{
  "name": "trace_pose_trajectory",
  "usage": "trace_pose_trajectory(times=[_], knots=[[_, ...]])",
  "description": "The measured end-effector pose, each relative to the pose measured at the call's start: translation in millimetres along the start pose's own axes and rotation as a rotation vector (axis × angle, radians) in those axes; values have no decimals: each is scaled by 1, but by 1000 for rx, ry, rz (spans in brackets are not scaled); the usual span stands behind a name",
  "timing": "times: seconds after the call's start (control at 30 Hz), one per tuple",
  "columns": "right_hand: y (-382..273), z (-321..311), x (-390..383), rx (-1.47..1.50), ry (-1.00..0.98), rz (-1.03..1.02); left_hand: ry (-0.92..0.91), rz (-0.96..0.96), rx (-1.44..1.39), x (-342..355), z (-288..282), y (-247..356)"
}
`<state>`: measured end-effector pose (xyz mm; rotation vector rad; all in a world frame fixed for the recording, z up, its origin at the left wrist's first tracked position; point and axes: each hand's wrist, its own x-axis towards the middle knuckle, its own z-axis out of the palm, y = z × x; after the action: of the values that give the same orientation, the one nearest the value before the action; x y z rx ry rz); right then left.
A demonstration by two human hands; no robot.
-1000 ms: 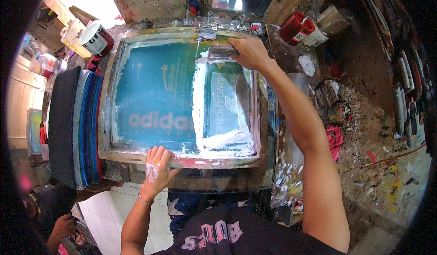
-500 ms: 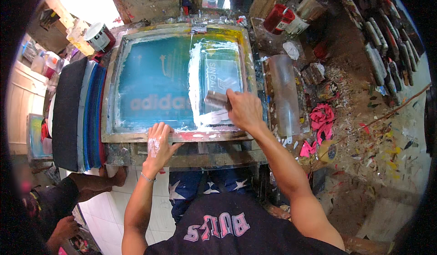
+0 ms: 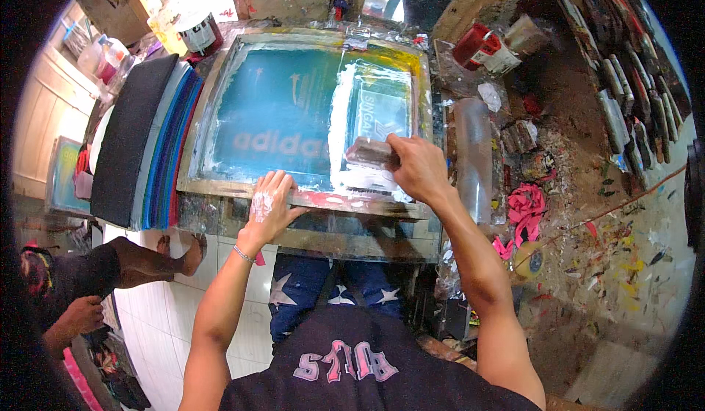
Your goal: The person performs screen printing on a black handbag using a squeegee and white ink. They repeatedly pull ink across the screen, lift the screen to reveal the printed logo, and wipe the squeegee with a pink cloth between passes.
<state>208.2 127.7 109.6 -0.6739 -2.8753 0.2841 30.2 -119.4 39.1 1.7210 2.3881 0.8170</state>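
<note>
My left hand (image 3: 268,207) grips the front rail of a wooden screen frame (image 3: 341,198), fingers over its edge, white smears on its back. My right hand (image 3: 418,165) is closed on a squeegee (image 3: 371,154) over the right part of the blue mesh (image 3: 264,106), near the front. That part carries a thick band of white ink (image 3: 341,103) around a pale rectangular design. Faint lettering shows on the left part. A metal clamp (image 3: 356,40) sits at the frame's back edge.
A fabric stack (image 3: 117,139) stands left. Paint tubs (image 3: 477,48) (image 3: 197,33), a clear sheet (image 3: 474,161) and pink cloth (image 3: 525,209) surround the screen. Squeegees (image 3: 628,110) line the right side. Another person's hand (image 3: 84,315) and bare feet (image 3: 187,257) are at lower left.
My right hand has brought the squeegee from the back of the screen to near its front. My left hand stays on the front rail. The view has shifted slightly.
</note>
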Motion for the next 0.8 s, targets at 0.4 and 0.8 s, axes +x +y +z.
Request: trace_pose_trajectory(times=[0.4,0.8], knots=[[-8,-7,-20,27,-148,-129,20,22,16,0,3,-3],[47,61,66,-174,353,-204,-32,-28,8,3,0,1]])
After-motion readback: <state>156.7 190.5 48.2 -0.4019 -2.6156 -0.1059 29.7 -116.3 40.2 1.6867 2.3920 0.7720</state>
